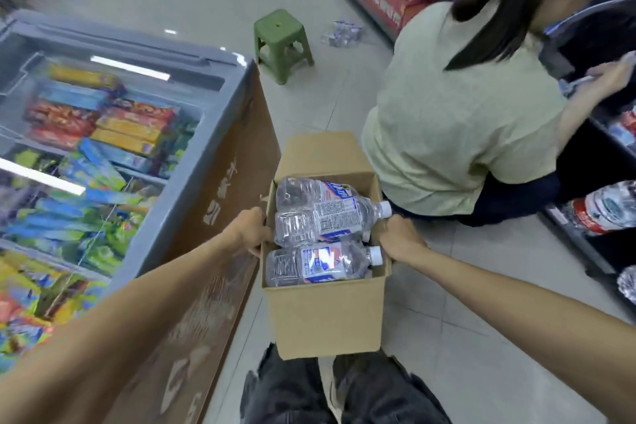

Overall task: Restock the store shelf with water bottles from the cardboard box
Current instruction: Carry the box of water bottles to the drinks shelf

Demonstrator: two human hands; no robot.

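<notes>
Cardboard box [327, 317] between freezer [220, 103], crouching person [461, 120]

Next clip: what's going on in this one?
A person is carrying an open cardboard box down a store aisle, left hand gripping its left rim and right hand its right rim. Several water bottles lie on their sides inside, none taken out yet. A second person in a pale green shirt crouches just ahead, reaching into the shelf on the right, where a few bottles already sit. A chest freezer lines the left side, with a green stool farther down the floor.
</notes>
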